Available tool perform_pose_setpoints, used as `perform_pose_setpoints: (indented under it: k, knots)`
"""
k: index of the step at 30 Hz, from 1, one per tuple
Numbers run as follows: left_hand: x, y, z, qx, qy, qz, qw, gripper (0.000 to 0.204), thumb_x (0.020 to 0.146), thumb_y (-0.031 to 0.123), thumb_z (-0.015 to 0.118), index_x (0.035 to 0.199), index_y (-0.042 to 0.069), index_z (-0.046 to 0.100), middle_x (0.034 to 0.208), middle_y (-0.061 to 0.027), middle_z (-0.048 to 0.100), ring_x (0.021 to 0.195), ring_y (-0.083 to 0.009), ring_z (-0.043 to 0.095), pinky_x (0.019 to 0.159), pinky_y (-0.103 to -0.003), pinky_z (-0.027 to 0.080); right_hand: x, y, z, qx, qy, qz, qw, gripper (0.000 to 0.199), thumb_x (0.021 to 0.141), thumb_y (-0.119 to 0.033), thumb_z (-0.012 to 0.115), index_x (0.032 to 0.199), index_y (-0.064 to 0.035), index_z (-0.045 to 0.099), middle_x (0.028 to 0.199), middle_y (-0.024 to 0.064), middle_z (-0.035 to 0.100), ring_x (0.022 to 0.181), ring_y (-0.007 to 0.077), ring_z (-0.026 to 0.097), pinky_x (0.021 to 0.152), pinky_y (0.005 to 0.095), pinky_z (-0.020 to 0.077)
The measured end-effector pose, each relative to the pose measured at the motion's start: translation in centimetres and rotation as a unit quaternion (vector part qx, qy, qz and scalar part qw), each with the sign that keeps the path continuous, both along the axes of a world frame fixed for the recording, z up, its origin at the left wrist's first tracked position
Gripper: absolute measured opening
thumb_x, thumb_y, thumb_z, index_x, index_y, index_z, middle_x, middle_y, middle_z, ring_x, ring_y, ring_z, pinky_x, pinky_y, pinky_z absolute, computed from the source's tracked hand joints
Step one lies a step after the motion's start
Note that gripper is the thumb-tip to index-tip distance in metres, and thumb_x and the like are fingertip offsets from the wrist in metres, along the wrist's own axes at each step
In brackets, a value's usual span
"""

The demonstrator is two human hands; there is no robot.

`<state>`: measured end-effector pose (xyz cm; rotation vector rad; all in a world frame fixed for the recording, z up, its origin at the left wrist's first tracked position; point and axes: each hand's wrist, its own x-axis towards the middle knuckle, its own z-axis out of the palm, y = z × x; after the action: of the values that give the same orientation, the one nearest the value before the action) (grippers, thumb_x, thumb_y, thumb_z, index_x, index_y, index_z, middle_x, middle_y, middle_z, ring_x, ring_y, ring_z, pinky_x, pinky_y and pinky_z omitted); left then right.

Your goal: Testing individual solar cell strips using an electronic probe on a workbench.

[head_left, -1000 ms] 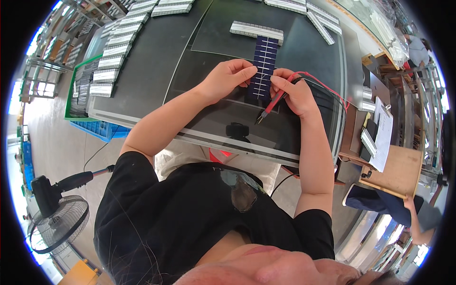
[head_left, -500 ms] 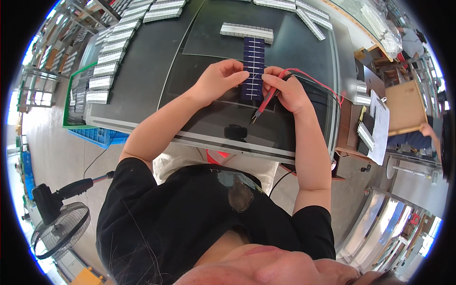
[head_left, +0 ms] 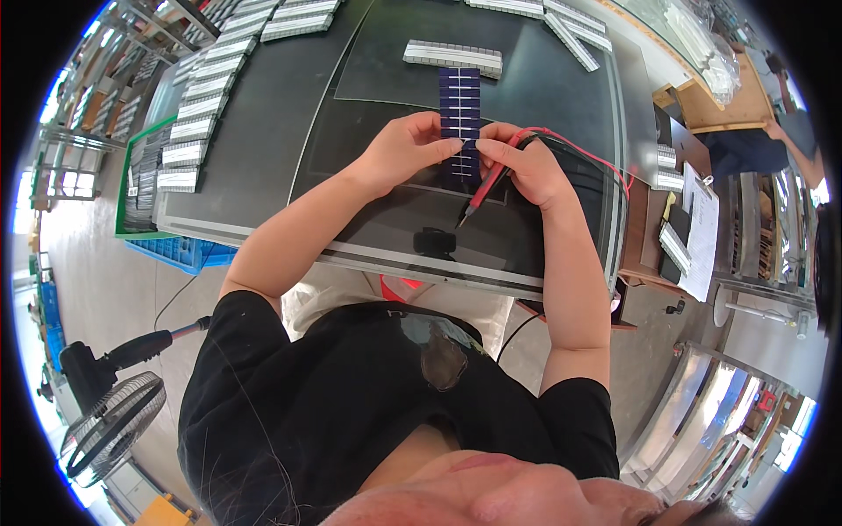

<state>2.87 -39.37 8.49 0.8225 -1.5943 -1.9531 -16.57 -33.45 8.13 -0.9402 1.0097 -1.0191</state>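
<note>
A dark blue solar cell strip (head_left: 460,101) with silvery lines stands out over the dark glass tabletop, between my hands. My left hand (head_left: 399,156) is closed, thumb and fingers pinching the strip's left edge. On the opposite edge my right hand (head_left: 529,168) pinches the strip too. Slanting through the right hand's grip are a red and a black test probe (head_left: 488,182), their tips down toward the table's near side. A red lead (head_left: 579,147) curves off to the right. Just beyond the strip lies a grey-white bundle of strips (head_left: 452,57).
Rows of similar bundles (head_left: 200,130) line the table's left side, beside a green crate (head_left: 123,197) above a blue one (head_left: 189,254). More bundles (head_left: 570,39) lie far right. A clipboard (head_left: 699,241) rests on the right-hand desk. Another person (head_left: 794,140) handles a wooden board behind it.
The strip has shifted slightly left in my hands, and the probes have moved a little left with my right hand. The other person's board has moved away, farther up the view.
</note>
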Motion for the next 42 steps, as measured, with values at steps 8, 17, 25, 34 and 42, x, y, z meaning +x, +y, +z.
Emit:
perform_pose_setpoints:
  k: [8, 17, 25, 34, 42]
  knots:
    - [0.2, 0.1, -0.2, -0.002, -0.012, 0.0, 1.0, 0.023, 0.082, 0.012, 0.062, 0.1, -0.001, 0.056, 0.093, -0.0035, 0.06, 0.086, -0.0084, 0.054, 0.078, -0.023, 0.044, 0.4, 0.2, 0.0, -0.023, 0.059, 0.007, 0.998, 0.018, 0.08, -0.018, 0.062, 0.086, -0.0014, 0.058, 0.069, 0.0018, 0.055, 0.064, 0.0104, 0.053, 0.061, 0.022, 0.0414]
    - [0.3, -0.6, -0.7, -0.079, -0.057, 0.023, 0.995, 0.019, 0.083, 0.011, 0.058, 0.099, 0.0, 0.056, 0.086, -0.0009, 0.058, 0.078, -0.0077, 0.052, 0.069, -0.022, 0.042, 0.1, -0.3, 0.6, -0.076, 0.134, 0.032, 0.988, 0.023, 0.079, -0.025, 0.064, 0.088, -0.0035, 0.063, 0.075, 0.0005, 0.06, 0.072, 0.0072, 0.053, 0.066, 0.0216, 0.041]
    - [-0.3, -1.2, -1.0, -0.055, -0.028, 0.075, 0.995, 0.012, 0.086, 0.009, 0.055, 0.097, 0.004, 0.057, 0.085, 0.0018, 0.058, 0.074, -0.0046, 0.05, 0.065, -0.019, 0.038, -0.7, 0.2, -0.3, -0.049, -0.002, 0.029, 0.998, 0.024, 0.08, -0.022, 0.063, 0.092, -0.0016, 0.062, 0.074, -0.0004, 0.056, 0.068, 0.0075, 0.051, 0.063, 0.0227, 0.0424]
    - [-9.6, 0.5, 8.9, -0.354, -0.058, -0.02, 0.933, 0.016, 0.083, 0.012, 0.059, 0.094, 0.001, 0.058, 0.079, 0.0016, 0.057, 0.071, -0.0049, 0.05, 0.064, -0.02, 0.041, -1.1, -0.3, -1.7, -0.02, -0.088, -0.037, 0.995, 0.02, 0.08, -0.023, 0.061, 0.086, -0.0042, 0.064, 0.067, -0.0006, 0.053, 0.061, 0.01, 0.051, 0.054, 0.0254, 0.0426]
    - [-28.4, 9.1, 6.1, -0.675, -0.005, -0.237, 0.699, 0.018, 0.075, 0.019, 0.063, 0.087, 0.006, 0.06, 0.083, -0.0081, 0.061, 0.076, -0.0254, 0.06, 0.065, -0.034, 0.047, -0.3, -2.5, -4.8, -0.144, -0.192, -0.042, 0.97, 0.024, 0.084, -0.024, 0.054, 0.103, -0.0098, 0.058, 0.081, 0.0022, 0.059, 0.066, 0.0158, 0.054, 0.057, 0.0329, 0.0453]
